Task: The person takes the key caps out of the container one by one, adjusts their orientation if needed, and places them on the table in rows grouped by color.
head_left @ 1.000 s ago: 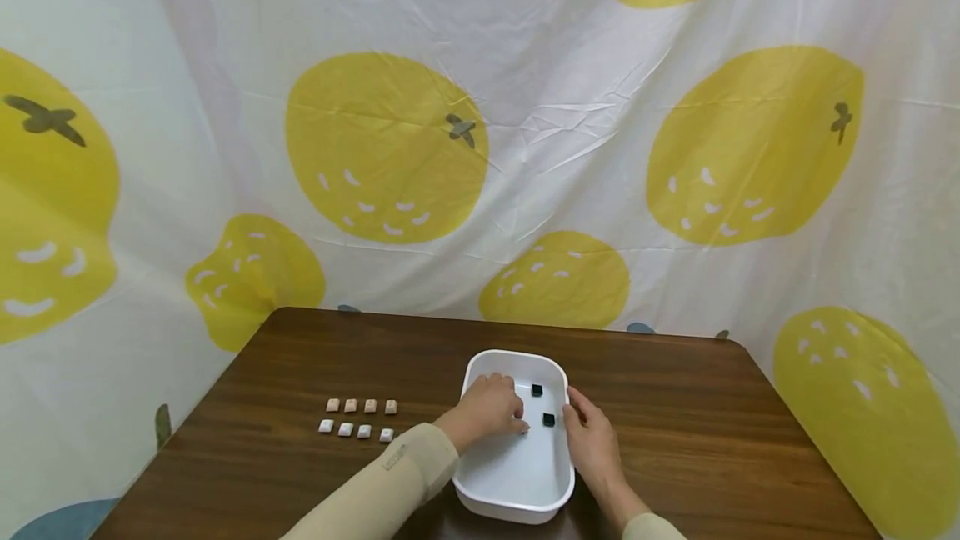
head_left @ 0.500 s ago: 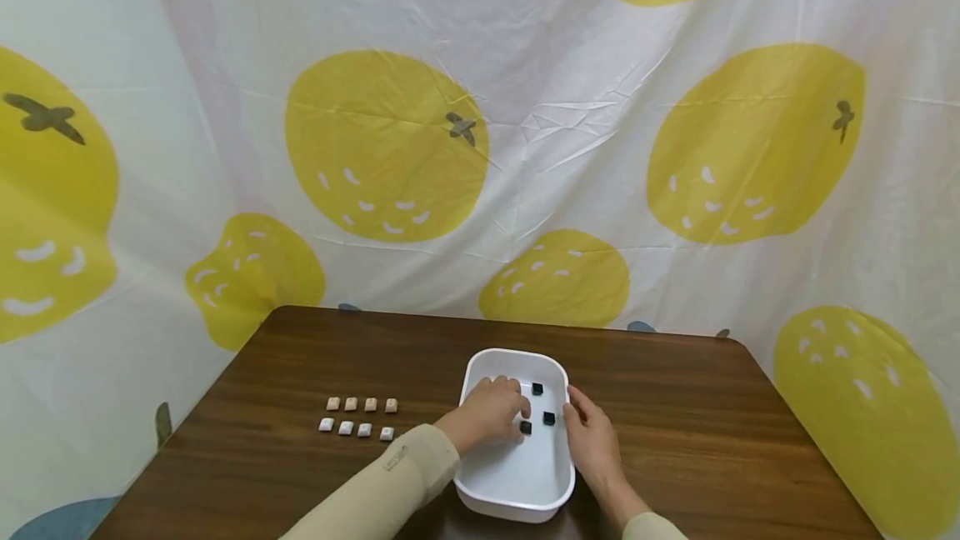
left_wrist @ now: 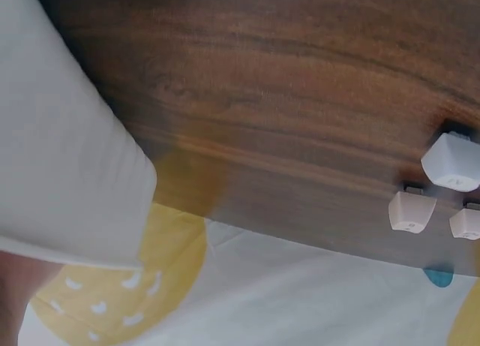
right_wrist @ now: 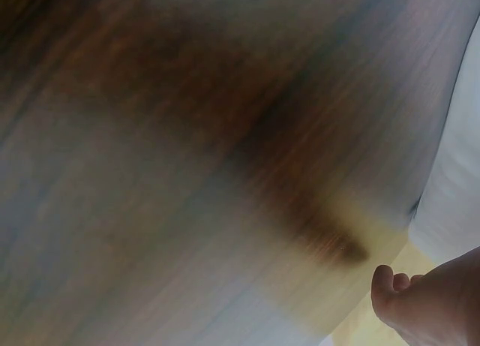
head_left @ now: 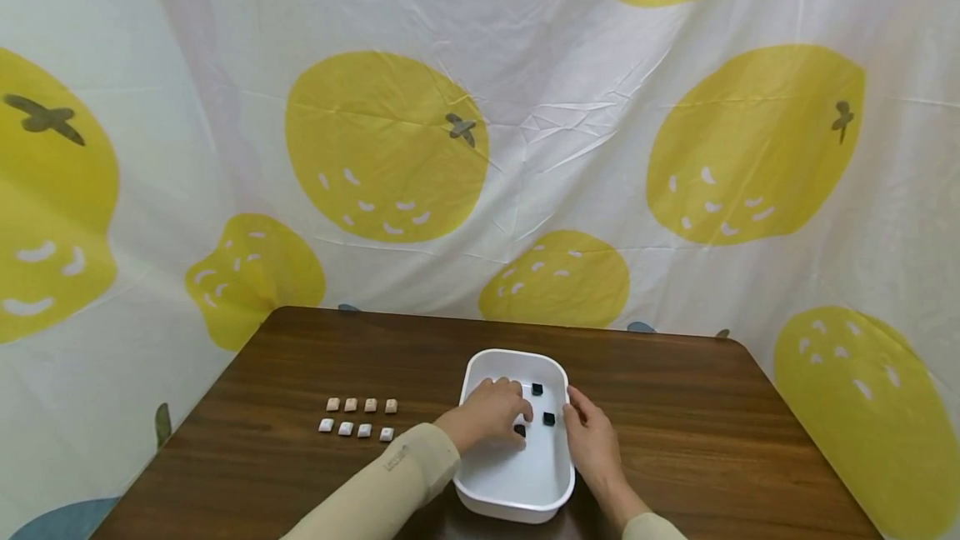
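Observation:
Inside the white rectangular tray (head_left: 517,486), my left hand (head_left: 487,411) reaches down with its fingers bent. A small black keycap (head_left: 520,432) shows between its thumb and index finger, which pinch it; the hand partly covers it. Two other black keycaps lie on the tray floor: one farther back (head_left: 537,389) and one nearer the right wall (head_left: 549,419). My right hand (head_left: 592,440) holds the tray's right wall at the rim. In the right wrist view, fingertips (right_wrist: 384,282) show beside the white tray wall (right_wrist: 457,158).
Left of the tray on the brown wooden table (head_left: 690,423), beige keycaps (head_left: 371,405) form a back row and white keycaps (head_left: 364,431) a front row. A lemon-print cloth (head_left: 547,165) hangs behind the table.
A black keycap hidden a second ago came into view under my left hand's fingers, and now sits slightly left, between thumb and index finger. My right hand and the tray stay put.

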`<state>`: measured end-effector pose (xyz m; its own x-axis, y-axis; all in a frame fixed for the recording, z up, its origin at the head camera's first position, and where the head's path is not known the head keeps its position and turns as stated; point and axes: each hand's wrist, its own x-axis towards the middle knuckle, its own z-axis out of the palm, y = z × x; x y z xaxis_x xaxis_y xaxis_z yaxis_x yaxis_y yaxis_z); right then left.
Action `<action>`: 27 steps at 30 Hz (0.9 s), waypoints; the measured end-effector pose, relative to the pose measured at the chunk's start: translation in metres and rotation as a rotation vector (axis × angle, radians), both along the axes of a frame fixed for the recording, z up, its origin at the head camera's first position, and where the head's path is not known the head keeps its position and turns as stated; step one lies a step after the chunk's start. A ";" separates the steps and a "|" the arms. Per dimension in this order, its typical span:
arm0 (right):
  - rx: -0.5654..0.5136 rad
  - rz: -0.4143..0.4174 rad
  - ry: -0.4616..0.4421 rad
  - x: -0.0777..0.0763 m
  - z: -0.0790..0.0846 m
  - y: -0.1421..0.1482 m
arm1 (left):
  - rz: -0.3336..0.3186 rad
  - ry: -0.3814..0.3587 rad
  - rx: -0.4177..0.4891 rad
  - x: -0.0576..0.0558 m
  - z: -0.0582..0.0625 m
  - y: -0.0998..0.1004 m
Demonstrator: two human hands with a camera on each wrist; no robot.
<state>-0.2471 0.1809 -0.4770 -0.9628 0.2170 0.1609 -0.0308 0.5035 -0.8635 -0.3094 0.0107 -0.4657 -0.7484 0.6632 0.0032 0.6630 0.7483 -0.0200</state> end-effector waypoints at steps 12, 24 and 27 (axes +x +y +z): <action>-0.011 -0.002 -0.007 0.000 0.000 -0.001 | -0.024 0.000 0.036 0.001 0.010 -0.008; -0.035 -0.002 -0.039 -0.001 -0.001 0.000 | -0.060 0.165 0.272 0.001 0.047 -0.109; -0.040 0.000 -0.052 -0.002 -0.001 0.000 | -0.029 0.175 0.262 0.009 0.043 -0.148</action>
